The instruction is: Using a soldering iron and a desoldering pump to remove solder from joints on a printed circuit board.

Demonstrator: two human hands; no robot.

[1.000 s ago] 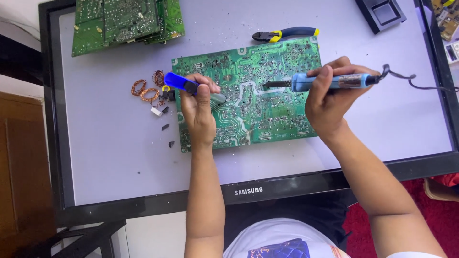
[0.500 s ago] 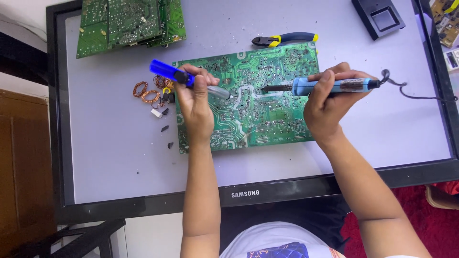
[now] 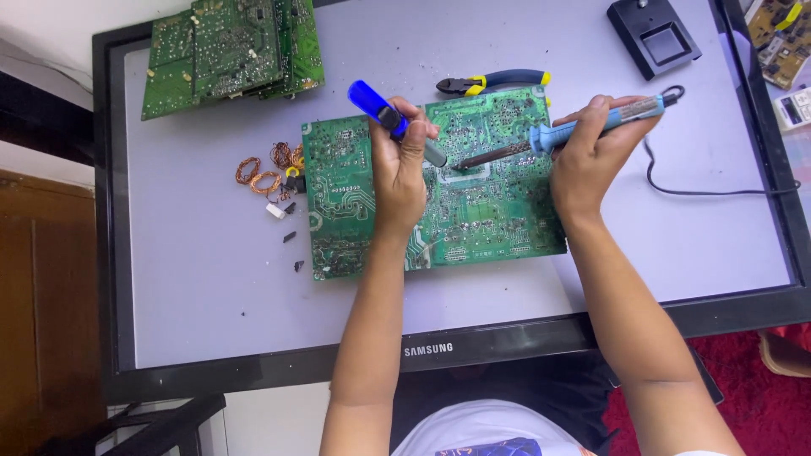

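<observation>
**Two tools meet over the green board**

The left hand [image 3: 401, 173] is wrapped around a blue-handled desoldering pump [image 3: 395, 121], fingers [image 3: 416, 135] curled tight on its barrel, the blue end sticking up and away past the knuckles, the grey tip pointing down onto the large green circuit board [image 3: 498, 215]. The heel of that hand rests on the board itself.

Across from it, the right hand [image 3: 591, 156] grips a soldering iron [image 3: 574, 128] by its pale blue handle, fingers [image 3: 610, 105] closed over the top, thumb underneath. The dark metal tip [image 3: 473, 159] reaches out leftward from those fingers and lands on the board just beside the pump's nozzle; the two tool ends are near touching, though whether they actually meet is hard to tell. The iron's black cord [image 3: 701, 190] loops away behind the right hand.

The board lies flat on a grey screen panel [image 3: 194, 287] with a black frame, serving as the work surface. Just beyond the right fingers, yellow-and-blue-handled cutters [image 3: 494, 83] lie at the board's far edge. Out past the left fingers sit small copper wire coils [image 3: 262, 173] and a few dark loose parts [image 3: 290, 236]. Further off on that side, a stack of green boards [image 3: 228, 51]. Far beyond the right hand, a black stand [image 3: 655, 38].
</observation>
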